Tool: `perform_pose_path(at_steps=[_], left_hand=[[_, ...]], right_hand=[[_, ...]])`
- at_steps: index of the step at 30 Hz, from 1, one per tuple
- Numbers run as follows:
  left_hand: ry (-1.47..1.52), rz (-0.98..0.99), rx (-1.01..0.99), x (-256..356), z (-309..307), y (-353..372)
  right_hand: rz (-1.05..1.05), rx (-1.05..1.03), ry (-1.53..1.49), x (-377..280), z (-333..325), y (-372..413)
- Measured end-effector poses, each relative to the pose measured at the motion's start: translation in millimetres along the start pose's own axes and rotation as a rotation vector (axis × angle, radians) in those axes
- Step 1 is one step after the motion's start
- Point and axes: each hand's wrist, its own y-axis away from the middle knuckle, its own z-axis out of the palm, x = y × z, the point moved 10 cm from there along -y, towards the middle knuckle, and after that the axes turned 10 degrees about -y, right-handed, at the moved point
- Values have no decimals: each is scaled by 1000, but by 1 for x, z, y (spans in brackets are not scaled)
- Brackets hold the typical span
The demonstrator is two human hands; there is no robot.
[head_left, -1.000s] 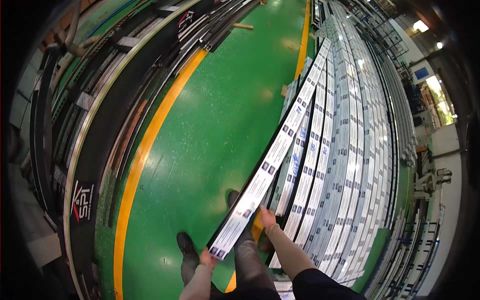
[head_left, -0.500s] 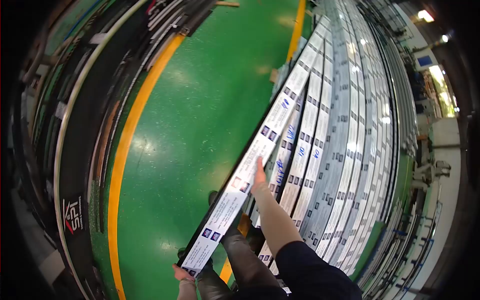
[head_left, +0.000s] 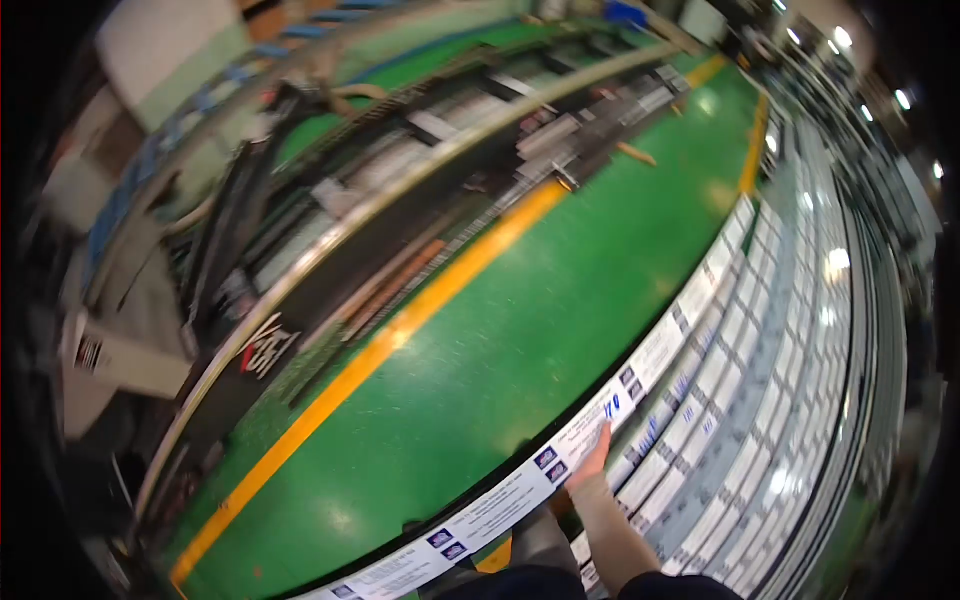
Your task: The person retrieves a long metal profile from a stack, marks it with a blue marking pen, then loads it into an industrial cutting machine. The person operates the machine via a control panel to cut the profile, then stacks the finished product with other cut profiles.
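Observation:
A long, straight metal-like profile [head_left: 500, 493] in printed white protective film, with dark blue logo squares and a blue handwritten mark, runs from the bottom edge up to the far right. My right hand [head_left: 592, 462] grips its near side, thumb on the printed face and the other fingers hidden beneath. My left hand is out of view, and the near end of the profile passes beyond the bottom edge. Right beside it lie more film-wrapped profiles [head_left: 690, 420] in parallel rows, some with blue handwriting.
Green floor [head_left: 480, 370] with a yellow line [head_left: 400, 330] runs along the left. Beyond it stands a long dark rack [head_left: 350, 270] with lengths of material. A small wooden piece [head_left: 636, 154] lies on the floor. Grey lengths [head_left: 850, 400] line the far right.
The view has turned left. The profile now lies at a flatter slant, and its near end and my left hand have left the view. My right hand still grips it, nearer the blue mark.

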Motion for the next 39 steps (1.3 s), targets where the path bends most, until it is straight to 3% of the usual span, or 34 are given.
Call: perform_pose_path(at_steps=[1, 2, 3, 4, 5, 8, 10, 11, 12, 14, 16, 18, 19, 20, 22, 24, 26, 28, 29, 30, 31, 34, 39], left_hand=[[-321, -56, -10, -14, -30, -38], [-404, -73, 65, -54, -64, -98], [-608, 534, 187, -97, -80, -198], [-132, 404, 200, -133, -126, -240], [-195, 353, 212, -173, -167, -290], [-191, 312, 500, -201, -292, -308], [283, 274, 490, -251, -337, -341], [420, 229, 493, -276, -335, -362], [511, 193, 486, -286, -326, -364], [574, 145, 491, -324, -366, -371], [850, -2, 582, -326, -382, -365], [957, 31, 551, -369, -361, -434], [1179, -89, 512, -351, -350, -434], [1208, -21, 564, -357, -342, -456], [1062, 18, 588, -366, -326, -492], [1137, -35, 552, -365, -323, -525], [1240, -270, 348, -373, -310, -555], [1147, -249, 335, -361, -320, -586], [1098, -324, 316, -347, -325, -597], [1054, -400, 298, -326, -328, -602], [1002, -480, 275, -313, -337, -613], [1272, -324, 301, -305, -387, -686], [1279, -270, 403, -359, -470, -807]], right_hand=[[13, -80, -21, 30, 15, 17], [26, -143, -43, 59, 26, 43], [76, -186, -48, 90, 39, 69], [135, -217, -64, 129, 46, 104], [174, -357, -51, 153, 86, 152], [272, -381, -20, 224, 120, 245], [323, -515, -61, 258, 166, 309], [346, -630, -66, 276, 194, 336], [342, -614, -59, 281, 206, 329], [335, -651, -78, 293, 235, 368], [418, -730, -39, 319, 276, 415], [353, -839, 92, 357, 320, 439], [217, -772, 70, 359, 350, 431], [307, -917, 18, 384, 378, 426], [261, -834, 36, 430, 399, 419], [305, -991, -7, 485, 434, 444], [259, -868, -26, 533, 447, 444], [502, -1083, -168, 604, 475, 455], [473, -1003, -180, 634, 488, 462], [551, -1143, -152, 668, 504, 479], [646, -1132, -172, 700, 513, 491], [830, -1186, -106, 785, 538, 531], [937, -1272, 60, 920, 543, 594]])
